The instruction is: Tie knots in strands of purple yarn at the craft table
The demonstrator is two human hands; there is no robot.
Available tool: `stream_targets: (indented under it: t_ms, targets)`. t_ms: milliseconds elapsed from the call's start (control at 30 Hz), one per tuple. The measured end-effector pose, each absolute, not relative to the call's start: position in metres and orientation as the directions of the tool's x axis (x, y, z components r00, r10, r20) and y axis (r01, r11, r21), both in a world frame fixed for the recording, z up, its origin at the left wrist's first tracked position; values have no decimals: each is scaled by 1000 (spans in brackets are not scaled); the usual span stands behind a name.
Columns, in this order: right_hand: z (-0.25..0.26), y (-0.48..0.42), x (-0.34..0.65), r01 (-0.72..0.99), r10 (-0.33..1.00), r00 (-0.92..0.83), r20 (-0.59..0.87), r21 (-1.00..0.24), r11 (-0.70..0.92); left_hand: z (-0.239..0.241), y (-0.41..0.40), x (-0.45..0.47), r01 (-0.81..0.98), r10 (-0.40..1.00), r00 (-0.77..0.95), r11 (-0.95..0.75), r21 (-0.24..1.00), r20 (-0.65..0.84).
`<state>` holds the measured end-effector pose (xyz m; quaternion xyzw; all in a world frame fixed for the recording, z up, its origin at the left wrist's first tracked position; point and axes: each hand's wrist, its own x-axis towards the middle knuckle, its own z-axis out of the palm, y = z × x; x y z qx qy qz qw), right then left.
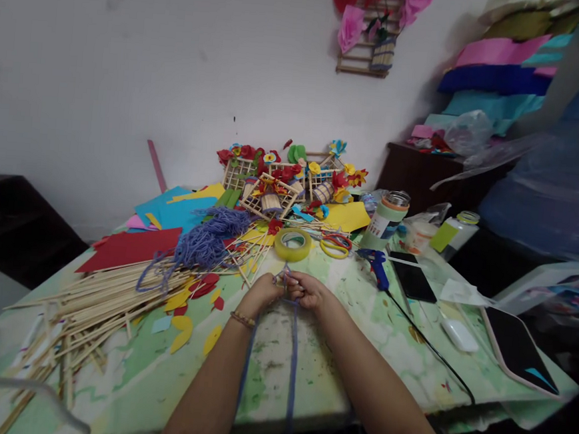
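Sticks, left of frame: I see a loose pile of thin bamboo sticks (102,302) on the table (307,379); no hand touches it.
Paper, left of centre: a red paper sheet (129,248) lies flat, above the sticks.
Yarn heap, left of centre: a soft yarn heap (207,240), purple, rests partly on the sticks.
Left hand, centre: my left hand (261,294) is closed, and its fingers pinch the upper end of the purple yarn strand (292,358).
Strand place: it is between both hands, and two lines of it run down to the bottom edge of the frame.
Right hand, centre: my right hand (306,290) is closed on the same strand and touches the left one. I cannot tell if there is a knot between the fingertips.
Handling: I judge the strand very light, limp and a little fuzzy, so it is not slippery, but it tangles easily.
Hold: best is a pinch of thumb and forefinger, close to the working point.
Right side: tape roll (293,244) just above the hands, then scissors (336,244), glue gun (378,267), phone (411,280).
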<state>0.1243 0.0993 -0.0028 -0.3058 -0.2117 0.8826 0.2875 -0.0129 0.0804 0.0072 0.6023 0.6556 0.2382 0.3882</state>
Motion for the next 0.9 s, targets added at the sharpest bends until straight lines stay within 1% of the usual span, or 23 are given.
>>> stream_targets:
  t_ms: [133,333,467,567,667,767,833,900]
  targets:
    - [-3,101,122,-358,633,-649,-423,-564,-744,8,80,-13,616,977,23,154,773,-213]
    - [-2,99,122,-321,657,-625,-421,-629,-708,11,79,-15,583,977,6,171,794,-215]
    - [2,97,123,-291,682,-613,-399,-689,-664,10,80,-16,537,973,-14,203,819,-231]
    - [6,97,125,-257,724,-571,-387,-754,-605,10,83,-22,481,969,-42,234,845,-245]
    - [6,97,130,-172,766,-502,-401,-822,-543,12,88,-30,387,964,-99,266,883,-247]
    - [4,97,135,-34,812,-401,-423,-879,-475,14,90,-32,252,958,-132,282,926,-256]
    - [2,96,137,78,851,-309,-425,-903,-423,17,90,-32,174,958,-106,283,943,-268]
    - [0,96,138,194,885,-220,-411,-907,-373,22,89,-34,139,955,-47,295,945,-291]
